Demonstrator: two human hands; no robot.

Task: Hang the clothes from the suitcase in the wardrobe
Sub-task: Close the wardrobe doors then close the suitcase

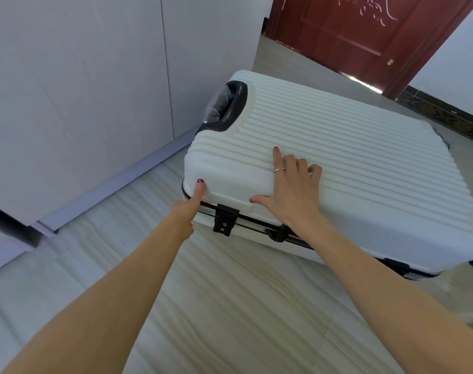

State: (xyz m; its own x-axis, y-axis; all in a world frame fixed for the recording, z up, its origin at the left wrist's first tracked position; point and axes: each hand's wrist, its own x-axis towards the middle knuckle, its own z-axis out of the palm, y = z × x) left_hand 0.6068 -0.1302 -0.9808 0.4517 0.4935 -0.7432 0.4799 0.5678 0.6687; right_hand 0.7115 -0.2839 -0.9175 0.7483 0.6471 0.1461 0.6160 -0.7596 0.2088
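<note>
On the floor near the wardrobe (81, 90) lies the shut suitcase (338, 163). Right hand (289, 190) presses its lid, forefinger straight; left hand (195, 198) thumbs the near corner, fingers hidden. Release both latches (224, 220) before lifting evenly.

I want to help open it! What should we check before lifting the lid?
1. White ribbed hard-shell suitcase lying flat on the pale tiled floor: ok.
2. Black latch lock released: cannot tell.
3. Second black latch, partly hidden by the wrist: cannot tell.
4. Left hand at the lid's corner, thumb on the shell: ok.
5. Right hand resting on top of the lid, weighing it down: not ok for lifting.
6. Room behind the suitcase for the lid to swing: ok.
</note>
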